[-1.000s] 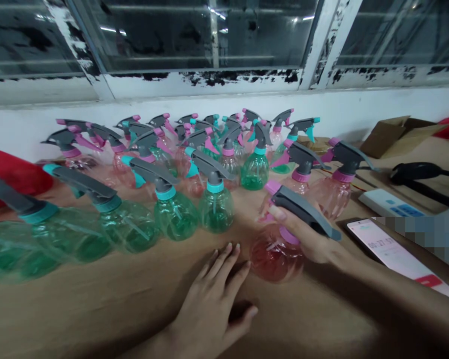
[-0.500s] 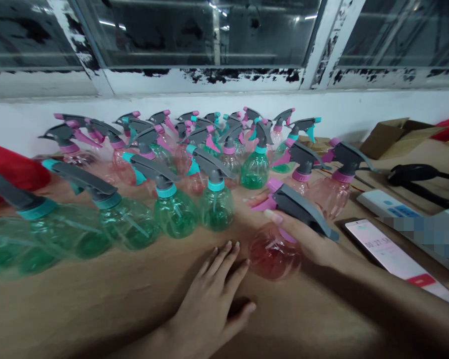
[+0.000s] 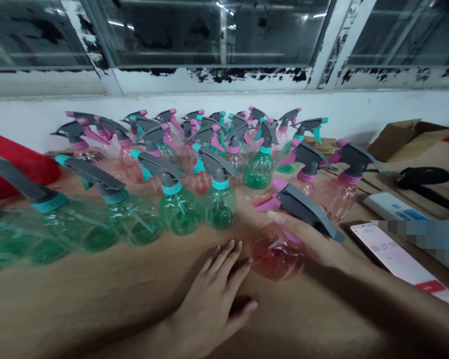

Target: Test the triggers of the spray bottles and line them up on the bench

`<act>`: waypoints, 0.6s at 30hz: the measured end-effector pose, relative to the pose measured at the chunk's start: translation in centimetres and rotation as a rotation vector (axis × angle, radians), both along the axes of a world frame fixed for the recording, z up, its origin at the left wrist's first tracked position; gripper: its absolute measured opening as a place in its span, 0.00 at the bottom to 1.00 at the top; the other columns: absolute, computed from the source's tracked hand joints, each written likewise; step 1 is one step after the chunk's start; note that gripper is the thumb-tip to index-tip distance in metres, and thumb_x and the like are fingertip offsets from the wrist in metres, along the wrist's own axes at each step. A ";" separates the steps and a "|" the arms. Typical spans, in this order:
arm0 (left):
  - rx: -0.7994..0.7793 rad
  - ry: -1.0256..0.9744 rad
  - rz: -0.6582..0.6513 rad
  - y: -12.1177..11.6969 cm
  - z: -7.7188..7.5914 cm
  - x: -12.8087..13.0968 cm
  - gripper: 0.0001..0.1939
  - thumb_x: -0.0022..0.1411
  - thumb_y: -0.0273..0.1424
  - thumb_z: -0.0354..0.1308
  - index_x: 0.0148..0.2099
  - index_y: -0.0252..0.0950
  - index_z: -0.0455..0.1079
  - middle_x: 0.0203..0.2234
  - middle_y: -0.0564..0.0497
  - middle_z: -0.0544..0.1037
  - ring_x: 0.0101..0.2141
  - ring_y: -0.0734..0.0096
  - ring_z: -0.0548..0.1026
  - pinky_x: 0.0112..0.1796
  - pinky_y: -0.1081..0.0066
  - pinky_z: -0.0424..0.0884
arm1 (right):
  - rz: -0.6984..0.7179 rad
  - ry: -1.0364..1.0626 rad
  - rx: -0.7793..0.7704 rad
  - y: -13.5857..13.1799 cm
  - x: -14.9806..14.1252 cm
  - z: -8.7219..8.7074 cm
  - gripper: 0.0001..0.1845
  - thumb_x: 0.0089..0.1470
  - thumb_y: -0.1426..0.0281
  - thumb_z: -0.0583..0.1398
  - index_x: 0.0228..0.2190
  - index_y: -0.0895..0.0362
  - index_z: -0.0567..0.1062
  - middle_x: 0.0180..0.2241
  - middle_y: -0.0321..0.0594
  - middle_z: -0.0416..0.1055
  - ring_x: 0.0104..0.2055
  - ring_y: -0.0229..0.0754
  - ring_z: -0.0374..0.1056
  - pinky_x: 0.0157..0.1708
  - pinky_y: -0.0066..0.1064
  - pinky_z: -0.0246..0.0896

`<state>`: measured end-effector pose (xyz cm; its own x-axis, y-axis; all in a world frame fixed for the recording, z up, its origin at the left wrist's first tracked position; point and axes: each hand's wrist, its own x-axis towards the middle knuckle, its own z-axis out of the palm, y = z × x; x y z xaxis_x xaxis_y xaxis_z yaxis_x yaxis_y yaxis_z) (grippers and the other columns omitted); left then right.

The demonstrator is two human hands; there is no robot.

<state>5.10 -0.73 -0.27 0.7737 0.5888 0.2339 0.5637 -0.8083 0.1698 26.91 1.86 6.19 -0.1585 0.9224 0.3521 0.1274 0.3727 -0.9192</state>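
Note:
My right hand (image 3: 310,237) is closed around the neck of a pink spray bottle (image 3: 277,257), just under its grey and pink trigger head. The bottle stands on the brown table (image 3: 127,304) with reddish liquid inside. My left hand (image 3: 217,294) lies flat on the table to the left of it, fingers spread and holding nothing. A row of green spray bottles (image 3: 180,209) with turquoise collars runs from the far left to the middle. Right behind my right hand are two more pink spray bottles (image 3: 336,197).
Several more pink and green spray bottles (image 3: 164,144) crowd against the white wall. On the right lie a phone (image 3: 392,259) showing a timer, a white power strip (image 3: 392,207), a black object with a strap (image 3: 419,175) and an open cardboard box (image 3: 407,142). Red cloth-like material (image 3: 18,167) sits far left.
The view has shifted slightly, so everything appears a little further right. Both hands keep their pose, and the right still grips the pink spray bottle.

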 end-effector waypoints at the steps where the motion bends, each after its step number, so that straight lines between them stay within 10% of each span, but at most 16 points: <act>1: -0.005 -0.002 0.002 0.0 0.0 0.0 0.27 0.64 0.40 0.55 0.61 0.36 0.59 0.63 0.42 0.54 0.62 0.50 0.52 0.56 0.50 0.56 | -0.002 -0.009 0.009 0.0 0.0 0.1 0.09 0.56 0.63 0.59 0.40 0.49 0.75 0.43 0.36 0.76 0.47 0.44 0.70 0.52 0.39 0.61; 18: -0.008 0.025 -0.002 0.0 0.2 0.0 0.28 0.63 0.40 0.55 0.62 0.34 0.58 0.63 0.41 0.54 0.62 0.51 0.50 0.56 0.50 0.56 | -0.092 -0.076 -0.005 -0.1 0.1 0.6 0.09 0.53 0.60 0.60 0.27 0.50 0.72 0.27 0.34 0.71 0.33 0.43 0.70 0.39 0.39 0.67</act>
<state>5.12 -0.78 -0.07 0.7803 0.5894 0.2092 0.5667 -0.8078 0.1622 26.96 1.73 6.80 -0.0997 0.9361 0.3372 0.2304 0.3514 -0.9074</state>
